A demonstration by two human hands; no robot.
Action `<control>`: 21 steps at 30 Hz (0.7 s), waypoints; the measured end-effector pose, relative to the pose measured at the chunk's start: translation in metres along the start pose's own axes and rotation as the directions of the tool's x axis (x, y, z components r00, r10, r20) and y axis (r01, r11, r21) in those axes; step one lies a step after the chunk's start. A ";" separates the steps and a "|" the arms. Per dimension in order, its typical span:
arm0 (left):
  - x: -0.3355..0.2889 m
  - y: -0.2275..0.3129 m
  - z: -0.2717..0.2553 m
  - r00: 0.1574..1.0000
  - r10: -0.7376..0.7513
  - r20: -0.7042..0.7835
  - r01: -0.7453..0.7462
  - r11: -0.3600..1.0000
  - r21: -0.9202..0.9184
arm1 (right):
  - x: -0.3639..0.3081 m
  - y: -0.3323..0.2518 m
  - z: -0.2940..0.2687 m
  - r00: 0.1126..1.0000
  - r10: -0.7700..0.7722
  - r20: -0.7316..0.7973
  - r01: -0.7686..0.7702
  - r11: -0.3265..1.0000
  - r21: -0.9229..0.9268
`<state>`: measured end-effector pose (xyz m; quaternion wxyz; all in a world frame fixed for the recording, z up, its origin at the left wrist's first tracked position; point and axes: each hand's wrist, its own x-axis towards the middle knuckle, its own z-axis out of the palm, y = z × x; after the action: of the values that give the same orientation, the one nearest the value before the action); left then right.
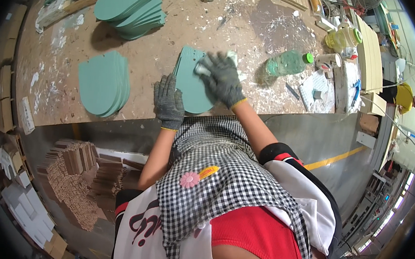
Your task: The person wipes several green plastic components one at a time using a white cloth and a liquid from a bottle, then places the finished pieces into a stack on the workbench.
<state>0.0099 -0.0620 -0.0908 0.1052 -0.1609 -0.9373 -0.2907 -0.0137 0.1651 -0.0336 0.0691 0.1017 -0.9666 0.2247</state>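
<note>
A green panel with one rounded end (189,86) lies near the front edge of the worktable, apparently atop others of its shape. My left hand (169,102), in a grey knit glove with a yellow cuff, rests along the panel's left edge, fingers stretched out and holding nothing. Over the panel's right side is my right hand (223,79), gloved alike and slightly blurred, pressing a white cloth (202,69) to the surface under its fingers. To the left lies a stack of similar green panels (103,83). Farther back, a taller fanned stack (129,6) stands.
On the right of the glue-spotted worktable (150,52) are a green-capped bottle (287,63), a paper cup (328,61), a jar of yellowish liquid (342,39) and a perforated white board (316,92). Brown strips (74,182) are piled on the floor at left. Another person (405,98) stands far right.
</note>
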 end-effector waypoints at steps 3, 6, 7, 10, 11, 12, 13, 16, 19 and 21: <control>-0.002 0.000 0.004 0.999 -0.034 -0.004 0.034 0.999 -0.005 | 0.012 -0.030 0.019 0.989 0.063 -0.133 -0.068 0.997 -0.034; -0.005 -0.006 0.005 0.999 -0.042 -0.012 0.042 0.999 0.026 | 0.001 -0.051 0.036 0.958 -0.278 0.067 0.277 0.960 0.030; -0.005 -0.006 0.007 0.998 -0.069 0.014 0.069 0.997 0.038 | 0.011 -0.042 0.039 0.958 -0.285 0.030 0.283 0.958 0.050; -0.003 0.003 0.000 1.000 -0.015 -0.004 0.015 1.000 0.025 | 0.075 -0.007 0.032 0.990 -0.136 0.021 0.134 0.985 0.105; -0.003 0.001 0.002 1.000 -0.012 -0.011 0.012 1.000 0.026 | 0.089 -0.003 0.029 0.999 -0.011 0.040 0.009 0.999 0.050; -0.004 0.000 0.003 1.000 -0.019 -0.015 0.019 0.999 0.028 | 0.097 -0.001 0.026 0.994 0.021 0.104 -0.019 1.000 -0.021; -0.006 -0.001 0.005 1.000 -0.025 -0.017 0.025 0.999 0.030 | 0.102 0.000 0.024 0.985 0.060 0.164 -0.045 0.995 -0.093; -0.009 -0.004 0.010 0.998 -0.036 -0.049 0.039 0.998 0.057 | 0.058 -0.041 0.036 0.982 -0.179 0.052 0.186 0.954 -0.236; -0.006 0.003 0.000 0.998 -0.004 -0.065 0.006 1.000 0.023 | 0.025 -0.008 0.049 0.920 -0.382 -0.088 0.373 0.921 -0.110; 0.000 0.010 -0.009 0.998 -0.030 -0.049 0.030 1.000 0.004 | 0.051 0.013 0.028 0.976 -0.188 -0.110 0.187 0.982 -0.017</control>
<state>0.0143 -0.0589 -0.0781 0.1240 -0.1393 -0.9374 -0.2941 -0.0682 0.1557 -0.0546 0.1440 0.1797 -0.9481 0.2192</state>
